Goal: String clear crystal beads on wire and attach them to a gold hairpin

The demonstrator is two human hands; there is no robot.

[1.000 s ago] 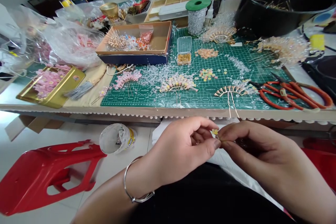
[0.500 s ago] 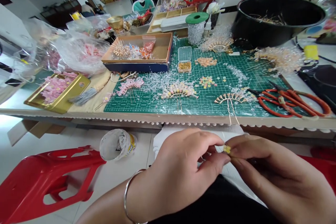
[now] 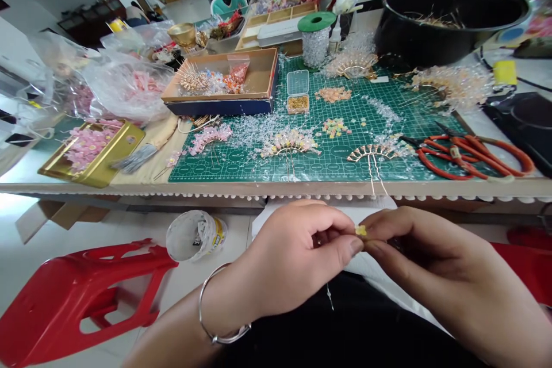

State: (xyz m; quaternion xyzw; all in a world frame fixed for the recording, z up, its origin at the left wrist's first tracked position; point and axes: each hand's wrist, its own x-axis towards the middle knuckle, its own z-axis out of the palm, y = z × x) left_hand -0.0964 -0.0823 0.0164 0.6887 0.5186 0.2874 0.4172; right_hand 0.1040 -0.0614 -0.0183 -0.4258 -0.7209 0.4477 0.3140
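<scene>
Over my lap, a small yellow flower bead (image 3: 360, 230) sits between my two hands. My left hand (image 3: 302, 253) is closed, thumb and forefinger pinching at the flower's left side. My right hand (image 3: 435, 264) pinches it from the right with thumb and fingertips. A thin strand with a small clear bead (image 3: 330, 297) dangles below my left hand. Just beyond my hands, a gold hair comb (image 3: 371, 153) rests on the green cutting mat (image 3: 241, 168), its prongs over the table edge. Another comb with pastel flowers (image 3: 290, 144) lies to its left.
Orange-handled pliers (image 3: 474, 155) lie at the mat's right. Behind are a black basin (image 3: 448, 29), a bead spool (image 3: 316, 40) and a cardboard box (image 3: 222, 106). A gold tray (image 3: 97, 169) holds pink flowers. Below stand a red stool (image 3: 77, 287) and a white bucket (image 3: 190, 241).
Both hands have shifted slightly left and up with the yellow flower bead still between them. The dangling beaded strand now shows below my left hand. The view has tilted a little.
</scene>
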